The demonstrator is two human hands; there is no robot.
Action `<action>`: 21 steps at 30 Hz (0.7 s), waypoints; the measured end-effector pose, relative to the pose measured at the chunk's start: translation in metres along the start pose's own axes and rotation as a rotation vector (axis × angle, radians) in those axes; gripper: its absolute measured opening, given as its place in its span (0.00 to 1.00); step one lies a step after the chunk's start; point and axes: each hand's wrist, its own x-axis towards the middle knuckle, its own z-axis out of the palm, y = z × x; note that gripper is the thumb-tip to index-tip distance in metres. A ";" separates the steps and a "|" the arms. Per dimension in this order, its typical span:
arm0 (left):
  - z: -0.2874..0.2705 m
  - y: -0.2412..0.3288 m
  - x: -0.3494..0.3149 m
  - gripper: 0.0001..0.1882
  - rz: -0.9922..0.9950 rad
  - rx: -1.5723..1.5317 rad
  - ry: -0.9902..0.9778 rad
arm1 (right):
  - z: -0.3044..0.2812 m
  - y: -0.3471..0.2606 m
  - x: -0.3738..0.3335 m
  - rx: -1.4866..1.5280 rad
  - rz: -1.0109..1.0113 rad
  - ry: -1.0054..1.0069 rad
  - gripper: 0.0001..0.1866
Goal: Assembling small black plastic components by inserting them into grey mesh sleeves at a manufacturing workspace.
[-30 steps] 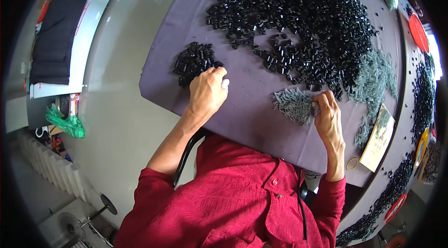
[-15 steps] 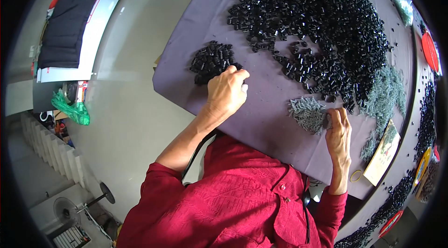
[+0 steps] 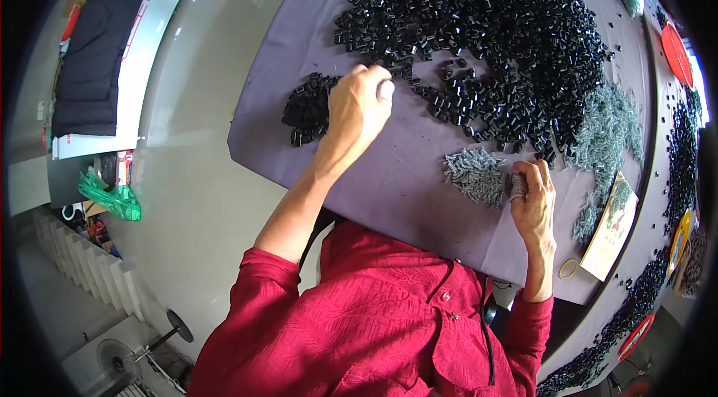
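Note:
My left hand (image 3: 357, 109) is above the purple tablecloth, at the right side of a small heap of black plastic pieces (image 3: 305, 109). Its fingers are curled in, and what they hold, if anything, is hidden; something whitish shows at the thumb. At the right, my right hand (image 3: 535, 202) rests beside a small pile of grey screws (image 3: 476, 176). Its fingers are bent closed, with a greyish patch at the thumb, and I cannot make out what is between them. Beyond both hands spreads a large mass of black plastic pieces (image 3: 493, 31).
A larger heap of grey screws (image 3: 609, 128) borders the black mass. Near it lie a printed card (image 3: 609, 229) and a yellow rubber band (image 3: 568, 269). The purple tablecloth (image 3: 404, 173) ends close to my body. A red basket (image 3: 677, 54) stands far right.
My left hand has lifted from the small black heap and moved slightly away from me. My right hand stays beside the screws. The whole view has shifted a little.

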 end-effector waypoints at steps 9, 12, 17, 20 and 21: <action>0.033 -0.007 0.036 0.18 -0.091 -0.101 -0.034 | -0.001 0.005 -0.002 0.105 0.036 0.085 0.22; 0.049 0.004 0.049 0.18 -0.071 -0.195 -0.101 | 0.002 0.006 -0.001 0.139 0.055 0.082 0.22; 0.079 0.036 0.062 0.16 0.070 -0.353 -0.150 | 0.004 0.006 -0.001 0.149 0.054 0.127 0.22; 0.072 0.058 0.058 0.13 0.111 -0.310 -0.035 | 0.000 0.009 -0.003 0.111 0.094 0.113 0.20; 0.068 0.054 0.059 0.12 0.123 -0.269 0.006 | 0.002 0.008 -0.004 0.111 0.098 0.108 0.20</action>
